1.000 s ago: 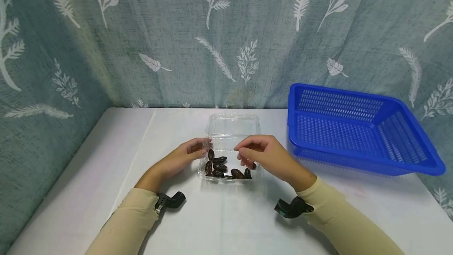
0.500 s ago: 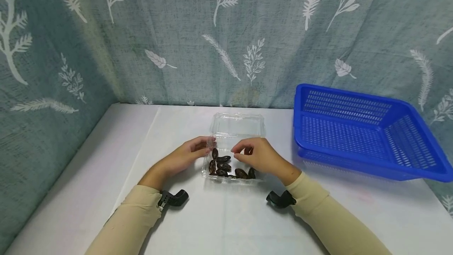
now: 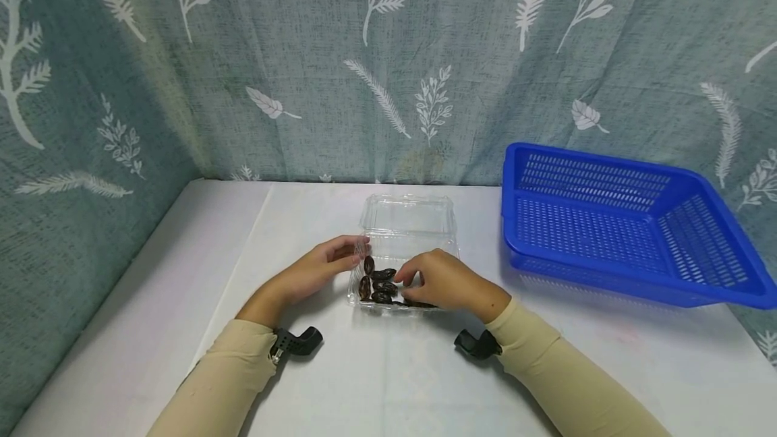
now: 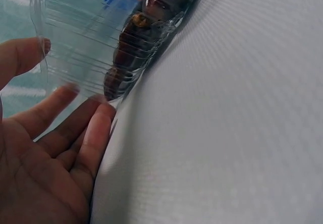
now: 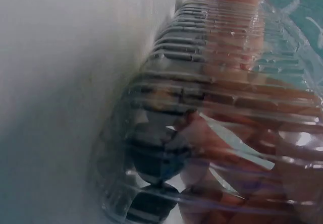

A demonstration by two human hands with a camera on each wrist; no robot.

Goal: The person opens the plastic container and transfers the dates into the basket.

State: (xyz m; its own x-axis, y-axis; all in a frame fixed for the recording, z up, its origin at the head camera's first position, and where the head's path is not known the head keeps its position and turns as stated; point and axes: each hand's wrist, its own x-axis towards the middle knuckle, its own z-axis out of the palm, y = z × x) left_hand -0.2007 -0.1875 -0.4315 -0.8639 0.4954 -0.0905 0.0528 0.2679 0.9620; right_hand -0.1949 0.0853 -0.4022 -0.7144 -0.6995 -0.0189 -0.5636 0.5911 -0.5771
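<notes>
A clear plastic clamshell box (image 3: 408, 246) lies on the table with its lid folded back. Several dark brown dates (image 3: 385, 286) rest in its base, mostly along the left and near sides. My left hand (image 3: 317, 268) holds the box's left side at the back corner. In the left wrist view the thumb (image 4: 30, 52) meets the clear rim, the other fingers against the wall. My right hand (image 3: 446, 280) is inside the box, thumb and forefinger bent down over the dates. Through the ribbed wall its fingers (image 5: 197, 135) show beside a date (image 5: 156, 153); whether they pinch one is hidden.
A blue plastic basket (image 3: 583, 221) with slotted sides stands to the right of the box. White cloth (image 3: 388, 369) covers the table. A grey-green leaf-patterned curtain (image 3: 315, 52) hangs behind and at the left. Each wrist wears a black camera mount (image 3: 297, 341).
My right hand has moved left across the box, then lower toward the near dates, covering those at the right. The left hand keeps its place on the box. The head view has shifted slightly.
</notes>
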